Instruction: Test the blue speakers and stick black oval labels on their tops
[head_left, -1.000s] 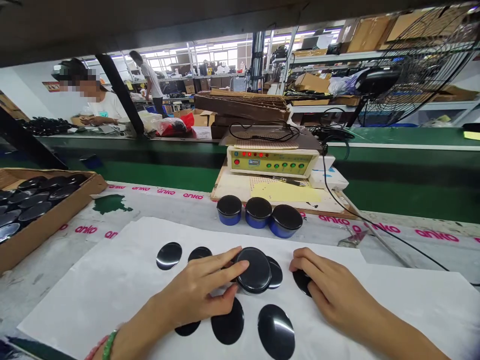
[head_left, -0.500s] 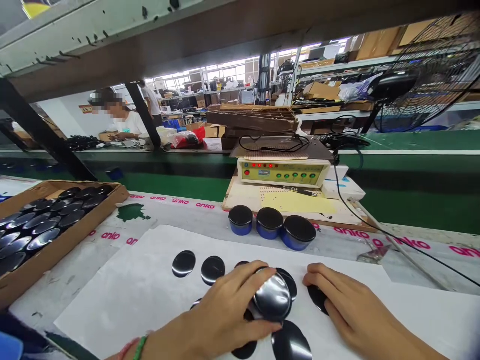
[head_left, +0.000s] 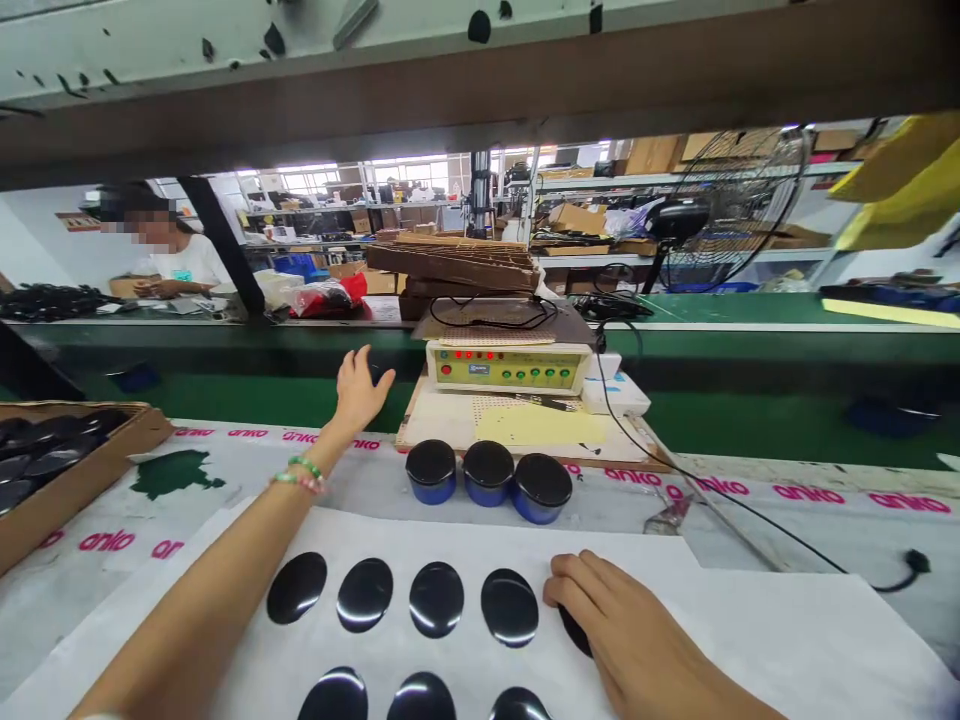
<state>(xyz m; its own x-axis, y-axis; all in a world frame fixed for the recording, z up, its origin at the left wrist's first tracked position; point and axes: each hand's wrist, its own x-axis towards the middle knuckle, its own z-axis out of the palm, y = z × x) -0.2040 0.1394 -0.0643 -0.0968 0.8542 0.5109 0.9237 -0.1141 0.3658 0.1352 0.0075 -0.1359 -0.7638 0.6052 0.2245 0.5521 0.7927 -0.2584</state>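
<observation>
left fingers: spread, thumb held apart; we see a dark patch (head_left: 376, 372) between thumb and fingers, can't tell if they touch it
left hand (head_left: 360, 390): reached out past the paper, over the green strip (head_left: 712, 400); beaded bracelets (head_left: 304, 468) at the wrist
right fingers: bent and pressed together over the edge of a black disc (head_left: 573, 635); we can't tell if they pinch it or just rest on it
right hand (head_left: 619, 615): low over the paper, hides part of that disc
disc under hand: flat on white paper (head_left: 787, 620), right end of the far row
far row: we count four more discs (head_left: 436, 600) left of it, none touching
near row: three discs (head_left: 421, 697), cut off by the bottom edge
blue cups: three blue cups (head_left: 541, 508) with black tops, upright, close together, just beyond the paper
control box (head_left: 525, 380): red lights, green buttons; sits behind the cups on a board (head_left: 439, 425) with a yellow sheet (head_left: 540, 424)
cardboard box (head_left: 154, 430): far left, filled with dark discs
background: we see a person in a white top (head_left: 191, 258) across the strip, far left; wire fan (head_left: 679, 220) at right
</observation>
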